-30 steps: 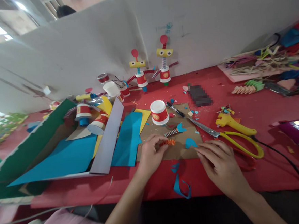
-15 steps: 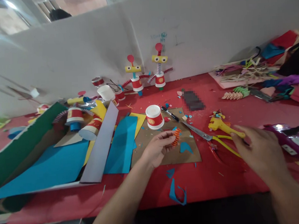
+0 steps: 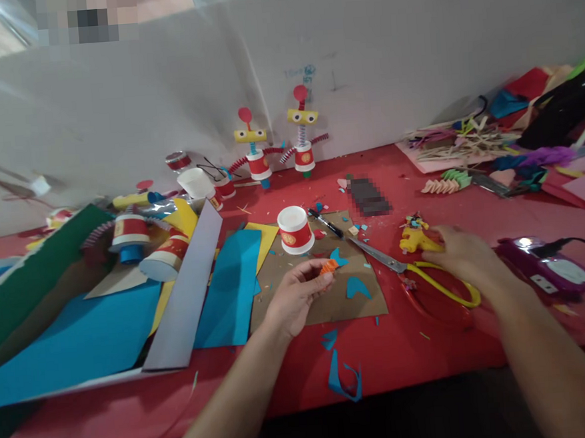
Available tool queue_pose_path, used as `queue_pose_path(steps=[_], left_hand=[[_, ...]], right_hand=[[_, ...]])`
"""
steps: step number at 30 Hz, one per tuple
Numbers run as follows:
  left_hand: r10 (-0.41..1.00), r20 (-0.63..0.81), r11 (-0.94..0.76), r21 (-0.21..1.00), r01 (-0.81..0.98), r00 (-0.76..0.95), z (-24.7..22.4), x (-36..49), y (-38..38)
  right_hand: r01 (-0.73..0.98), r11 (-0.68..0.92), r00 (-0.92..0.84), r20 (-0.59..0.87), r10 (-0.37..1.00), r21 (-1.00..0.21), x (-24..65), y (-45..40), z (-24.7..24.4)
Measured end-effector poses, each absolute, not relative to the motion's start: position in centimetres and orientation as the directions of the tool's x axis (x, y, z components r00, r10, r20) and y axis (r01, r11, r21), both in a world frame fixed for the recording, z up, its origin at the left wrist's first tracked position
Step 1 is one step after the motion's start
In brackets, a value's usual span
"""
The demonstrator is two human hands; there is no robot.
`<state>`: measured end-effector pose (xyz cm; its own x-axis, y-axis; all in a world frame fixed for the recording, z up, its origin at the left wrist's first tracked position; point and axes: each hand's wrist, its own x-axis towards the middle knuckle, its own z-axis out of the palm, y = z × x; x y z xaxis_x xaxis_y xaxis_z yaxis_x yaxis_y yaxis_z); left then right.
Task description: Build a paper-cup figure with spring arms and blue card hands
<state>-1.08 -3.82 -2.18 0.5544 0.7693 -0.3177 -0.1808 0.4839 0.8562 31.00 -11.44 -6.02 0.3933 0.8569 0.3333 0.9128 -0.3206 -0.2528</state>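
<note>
My left hand (image 3: pixel 298 295) pinches an orange folded-paper spring (image 3: pixel 328 266) between thumb and fingers; a blue paper piece (image 3: pixel 339 258) shows at its far end. Beyond it a red and white paper cup (image 3: pixel 296 231) stands upside down on a brown cardboard sheet (image 3: pixel 283 306). A loose blue cutout (image 3: pixel 358 288) lies on that sheet. At the right, my right hand (image 3: pixel 468 257) closes over the rear of a yellow glue gun (image 3: pixel 415 240), which rests on the table; my fingers partly cover it. Just below lie scissors with yellow handles (image 3: pixel 445 285), blades pointing left.
Two cup robots (image 3: pixel 258 164) with yellow eye pieces stand by the white wall. An open box (image 3: pixel 51 276) with paper and cup figures sits left. A black marker (image 3: pixel 325 223) lies near the cup. A purple device (image 3: pixel 549 271) with a black cable is at right.
My right hand has moved left and closed over the glue gun's rear. My left hand has turned the orange spring, so its blue end now shows. The view has shifted slightly.
</note>
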Motion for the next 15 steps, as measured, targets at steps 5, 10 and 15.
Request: queue_pose_path(steps=[5, 10, 15], left_hand=[[0.79, -0.284, 0.397, 0.912, -0.1, 0.544, -2.1, -1.0, -3.9], [0.823, -0.239, 0.306, 0.951, -0.048, 0.516, -1.9, -0.7, -4.3], [0.87, -0.096, 0.105, 0.994, 0.009, 0.484, -1.9, -0.6, -4.5]], right_hand=[[0.873, -0.455, 0.486, 0.249, 0.838, -0.175, 29.3, -11.8, -2.7], [0.661, -0.266, 0.466, 0.106, 0.879, -0.702, 25.4, -15.3, -0.1], [0.298, -0.013, 0.207, 0.052, 0.977, -0.955, 20.9, -18.3, -0.1]])
